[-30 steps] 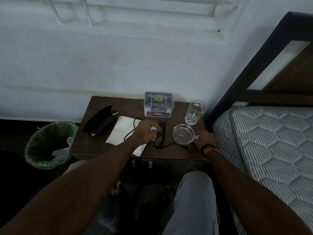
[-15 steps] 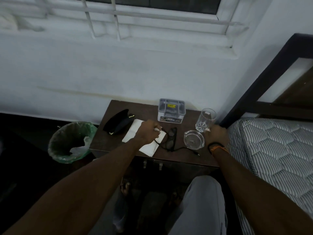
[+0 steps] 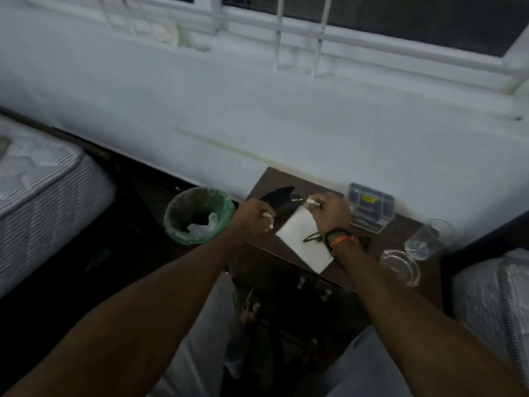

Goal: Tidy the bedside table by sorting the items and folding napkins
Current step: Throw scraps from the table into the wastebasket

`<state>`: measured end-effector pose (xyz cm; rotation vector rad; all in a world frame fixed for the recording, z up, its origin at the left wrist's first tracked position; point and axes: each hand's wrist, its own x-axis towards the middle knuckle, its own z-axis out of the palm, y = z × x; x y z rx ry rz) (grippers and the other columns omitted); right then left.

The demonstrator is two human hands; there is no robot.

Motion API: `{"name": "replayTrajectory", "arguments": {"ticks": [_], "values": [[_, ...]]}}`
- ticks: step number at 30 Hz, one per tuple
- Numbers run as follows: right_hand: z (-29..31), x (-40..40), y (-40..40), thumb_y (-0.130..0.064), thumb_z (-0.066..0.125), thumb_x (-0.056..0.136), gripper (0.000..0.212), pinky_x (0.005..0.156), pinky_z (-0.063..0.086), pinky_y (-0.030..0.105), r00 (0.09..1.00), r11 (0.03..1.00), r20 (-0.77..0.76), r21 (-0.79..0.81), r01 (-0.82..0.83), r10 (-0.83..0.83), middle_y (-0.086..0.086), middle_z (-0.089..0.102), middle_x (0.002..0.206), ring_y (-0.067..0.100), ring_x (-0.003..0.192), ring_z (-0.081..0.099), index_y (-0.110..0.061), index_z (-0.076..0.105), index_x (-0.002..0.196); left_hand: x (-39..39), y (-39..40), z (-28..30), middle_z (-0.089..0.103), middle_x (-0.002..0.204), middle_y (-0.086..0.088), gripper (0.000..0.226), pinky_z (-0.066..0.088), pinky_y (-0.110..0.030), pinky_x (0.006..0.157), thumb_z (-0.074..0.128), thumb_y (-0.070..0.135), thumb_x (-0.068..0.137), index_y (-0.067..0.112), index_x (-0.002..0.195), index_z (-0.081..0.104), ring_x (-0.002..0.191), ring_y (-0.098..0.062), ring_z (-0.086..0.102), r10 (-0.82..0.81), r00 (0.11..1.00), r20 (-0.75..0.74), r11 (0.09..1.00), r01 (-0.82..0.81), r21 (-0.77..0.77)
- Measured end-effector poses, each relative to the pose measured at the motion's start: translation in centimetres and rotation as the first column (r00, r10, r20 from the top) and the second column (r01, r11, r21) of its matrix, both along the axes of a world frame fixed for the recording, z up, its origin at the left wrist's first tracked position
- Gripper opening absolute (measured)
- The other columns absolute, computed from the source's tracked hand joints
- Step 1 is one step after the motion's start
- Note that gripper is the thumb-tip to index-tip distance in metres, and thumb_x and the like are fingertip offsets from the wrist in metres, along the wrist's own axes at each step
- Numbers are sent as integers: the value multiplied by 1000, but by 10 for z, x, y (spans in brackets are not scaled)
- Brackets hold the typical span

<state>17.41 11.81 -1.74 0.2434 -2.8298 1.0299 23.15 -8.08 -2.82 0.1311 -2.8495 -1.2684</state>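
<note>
White napkin [image 3: 305, 239] lies flat on the bedside table [image 3: 406, 233]. Left hand [image 3: 253, 216] and right hand [image 3: 329, 209] each clench a small white scrap. Step: clearing litter; next, probably a drop into the green-lined bin [image 3: 199, 214] just beside.

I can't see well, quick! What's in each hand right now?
Left hand: curled round small white scraps.
Right hand: pinches a small white scrap.

The dark brown wooden bedside table [image 3: 398, 233] looks matt, and the flat white paper napkin [image 3: 300, 239] on it is smooth. At the right, the tall clear drinking glass [image 3: 428, 239] and the round clear glass ashtray [image 3: 399, 266] are glossy.
</note>
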Motion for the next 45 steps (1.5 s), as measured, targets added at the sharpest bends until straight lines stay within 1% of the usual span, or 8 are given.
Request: {"name": "replayTrajectory", "arguments": {"ticks": [4, 8, 15, 21, 30, 35, 40, 45], "values": [[-24, -10, -108, -22, 70, 86, 19, 80, 45, 29, 981, 980, 50, 53, -192, 190, 10, 71, 102, 28, 95, 64, -12, 77, 100, 2, -86, -30, 76, 96, -7, 16, 51, -24, 77, 73, 12, 78, 12, 94, 76, 91, -22, 69, 162, 984, 74, 986, -160, -38], [-53, -23, -195, -23, 69, 87, 16, 80, 49, 32, 928, 927, 144, 106, -360, 344, 9, 71, 99, 28, 94, 64, -12, 76, 96, -6, -156, -73, 66, 80, 2, 14, 43, -23, 67, 75, 11, 73, 16, 85, 68, 80, -17, 62, 315, 939, 141, 949, -314, -28], [-61, -40, -233, -20, 62, 88, 17, 76, 56, 40, 906, 858, 179, 294, -420, 383, 12, 73, 94, 32, 89, 67, -11, 76, 93, -22, -175, -87, 66, 73, 3, 10, 40, -20, 58, 74, 13, 73, 18, 76, 66, 74, -17, 63, 354, 923, 149, 933, -360, 12], [-100, -70, -293, -20, 66, 88, 18, 83, 57, 41, 876, 785, 251, 391, -480, 411, 15, 74, 100, 35, 95, 67, -10, 77, 99, -45, -221, -137, 70, 77, 3, 9, 50, -26, 69, 67, 8, 74, 17, 77, 68, 81, -19, 67, 445, 880, 166, 887, -458, 52], [-130, -79, -328, -12, 66, 84, 27, 90, 53, 41, 874, 785, 274, 389, -483, 402, 16, 70, 112, 37, 105, 64, -14, 73, 110, -56, -255, -163, 62, 132, -8, 63, 49, -37, 100, 65, 3, 73, 20, 133, 56, 122, -27, 56, 331, 894, 303, 927, -367, 72], [-142, -43, -339, -10, 57, 86, 21, 79, 54, 42, 835, 757, 203, 352, -550, 512, 16, 71, 102, 35, 96, 64, -7, 72, 100, -22, -252, -174, 67, 104, -14, 29, 44, -28, 74, 59, 1, 77, 6, 105, 61, 100, -32, 61, 467, 856, 221, 874, -485, 32], [-188, 14, -335, -8, 59, 82, 19, 68, 51, 40, 756, 704, 39, 338, -625, 653, 18, 68, 97, 37, 85, 65, -5, 70, 98, 31, -242, -223, 68, 101, -15, 13, 50, -38, 78, 57, 15, 86, 8, 96, 60, 96, -31, 63, 499, 821, 279, 846, -532, 51], [-257, 31, -318, -12, 55, 84, 25, 78, 50, 43, 719, 601, 342, 397, -694, 605, 14, 65, 108, 38, 95, 63, -11, 67, 106, 65, -229, -283, 69, 96, -16, 16, 46, -35, 75, 56, 5, 79, 10, 93, 60, 96, -35, 64, 414, 800, 433, 888, -460, 1]]}}
